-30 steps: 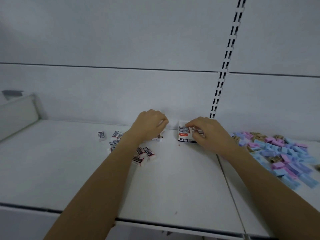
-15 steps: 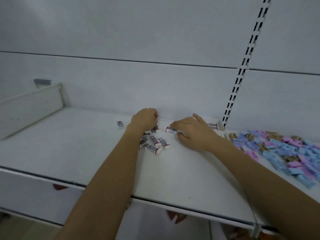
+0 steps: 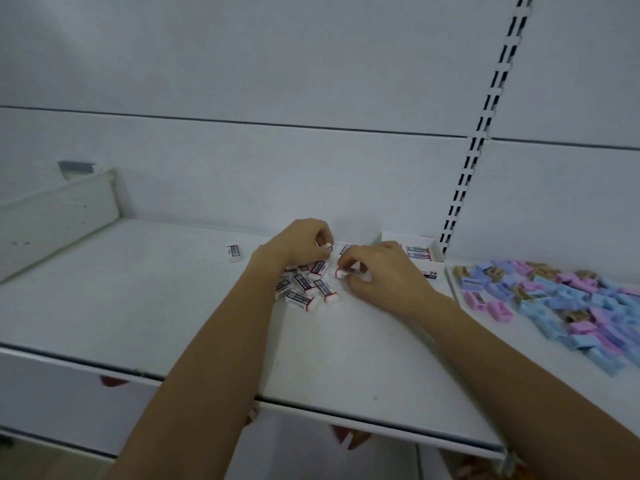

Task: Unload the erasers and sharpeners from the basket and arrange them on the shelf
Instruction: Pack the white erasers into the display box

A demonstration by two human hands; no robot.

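A: Store shelf, head view. Nearest is the shelf front lip, w/ both forearms reaching over it. What's the hazard?

B: Loose erasers heaped mid-shelf, just under the hands. Right hand has fingers curled, thumb & fingertips pinching a red-tipped eraser just above the heap. Left hand is curled too, pinching what looks like a small eraser at its fingertips. Partly hidden, so not 100% sure.

A: So the risk?

B: Tiny pieces, prob. slick sleeves. A weak pinch and one drops back into the heap, maybe scattering others. A forearm sweep could push some toward the lip & off.

A: Behind the hands?

B: Open box w/ a few erasers inside, just behind the right hand, by the back wall. If the hand bumps it, the rows inside could shift. One stray eraser lies apart, left of the heap. Easy to miss.

A: And the sharpeners?

B: Sharpeners are piled on the next shelf section, right, well apart from the erasers. Mixing is unlikely unless the right elbow drags thru them. Basket isn't in view.
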